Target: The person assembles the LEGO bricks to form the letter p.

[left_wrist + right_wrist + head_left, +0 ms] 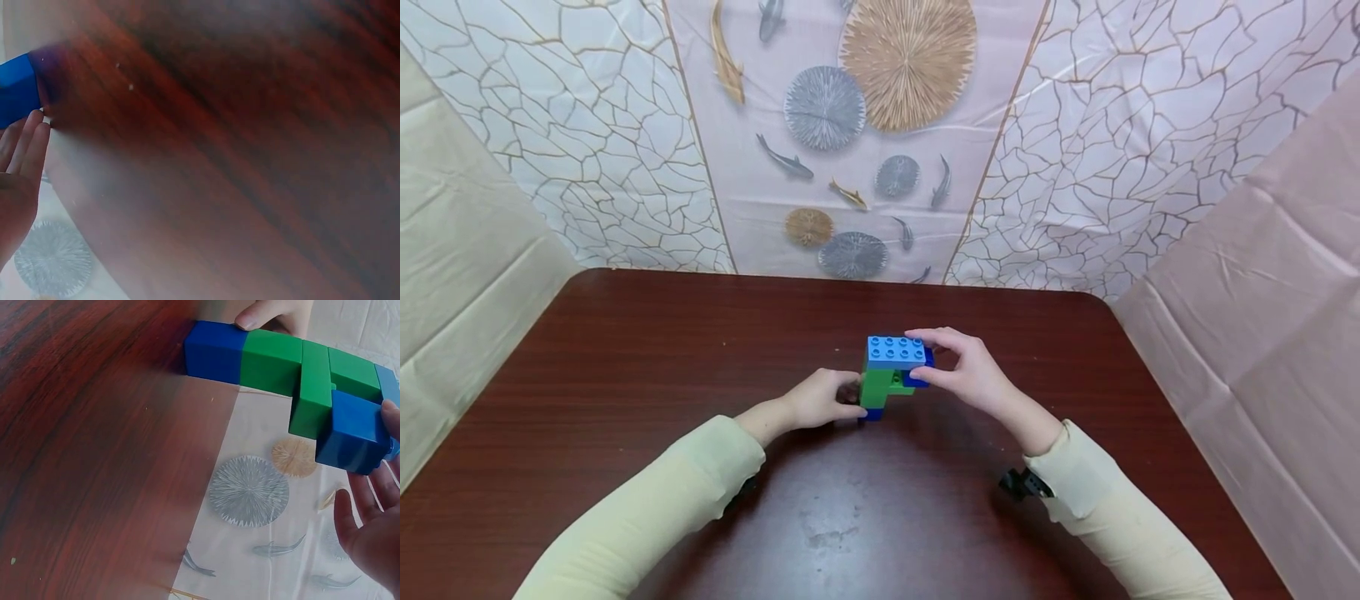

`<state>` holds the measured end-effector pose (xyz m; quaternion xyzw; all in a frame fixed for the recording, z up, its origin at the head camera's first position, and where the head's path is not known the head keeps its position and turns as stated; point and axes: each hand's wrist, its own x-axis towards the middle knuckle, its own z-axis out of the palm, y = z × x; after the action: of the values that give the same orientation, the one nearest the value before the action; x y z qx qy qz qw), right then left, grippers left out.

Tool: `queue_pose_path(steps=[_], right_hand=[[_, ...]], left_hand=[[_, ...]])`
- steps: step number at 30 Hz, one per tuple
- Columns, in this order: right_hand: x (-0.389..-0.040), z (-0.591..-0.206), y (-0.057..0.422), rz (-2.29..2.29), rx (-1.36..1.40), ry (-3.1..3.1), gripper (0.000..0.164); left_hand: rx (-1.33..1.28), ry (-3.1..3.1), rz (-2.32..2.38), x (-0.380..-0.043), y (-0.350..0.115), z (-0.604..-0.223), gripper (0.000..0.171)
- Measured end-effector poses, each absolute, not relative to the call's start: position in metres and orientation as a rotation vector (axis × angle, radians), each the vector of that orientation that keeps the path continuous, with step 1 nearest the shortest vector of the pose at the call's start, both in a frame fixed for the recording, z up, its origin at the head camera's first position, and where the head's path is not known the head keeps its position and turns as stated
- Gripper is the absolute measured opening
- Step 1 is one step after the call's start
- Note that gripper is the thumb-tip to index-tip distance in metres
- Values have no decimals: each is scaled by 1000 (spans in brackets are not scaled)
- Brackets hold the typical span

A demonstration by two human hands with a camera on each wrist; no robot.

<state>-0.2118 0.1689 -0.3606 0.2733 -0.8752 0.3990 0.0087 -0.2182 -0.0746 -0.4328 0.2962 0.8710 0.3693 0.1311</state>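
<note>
A tower of toy building blocks [874, 388] stands upright on the table, with a dark blue block [214, 352] at its foot and green blocks [271, 361] above. A light blue studded brick [896, 352] lies across the top, overhanging to the right. My left hand [820, 400] holds the tower low down, thumb at the front; its other fingers are partly hidden. At the right side, my right hand [967, 372] pinches a dark blue brick [354, 432] under the overhang, above a protruding green piece [310, 390]. In the left wrist view, fingers [32, 147] lie beside a blue block [17, 90].
The dark brown wooden table [625, 375] surrounds the tower on all sides. Behind it hangs a patterned cloth [850, 167] with fish and round motifs. Plain pale cloth walls [1262, 292] flank the table.
</note>
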Motion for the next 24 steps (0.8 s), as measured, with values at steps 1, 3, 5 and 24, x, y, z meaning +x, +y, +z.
queue_pose_path(steps=[1, 3, 5, 24], right_hand=[[-212, -361, 169, 1234, 853, -2732, 49], [-211, -362, 170, 1212, 853, -2727, 50], [-210, -362, 170, 1198, 855, -2720, 51], [-244, -357, 163, 1478, 532, -2665, 39]], left_hand=[[860, 2529, 1074, -218, -74, -433, 40], [865, 2528, 1078, -217, -74, -434, 39], [871, 2528, 1073, -217, -74, -434, 40], [816, 2493, 1113, -205, -64, -423, 56]])
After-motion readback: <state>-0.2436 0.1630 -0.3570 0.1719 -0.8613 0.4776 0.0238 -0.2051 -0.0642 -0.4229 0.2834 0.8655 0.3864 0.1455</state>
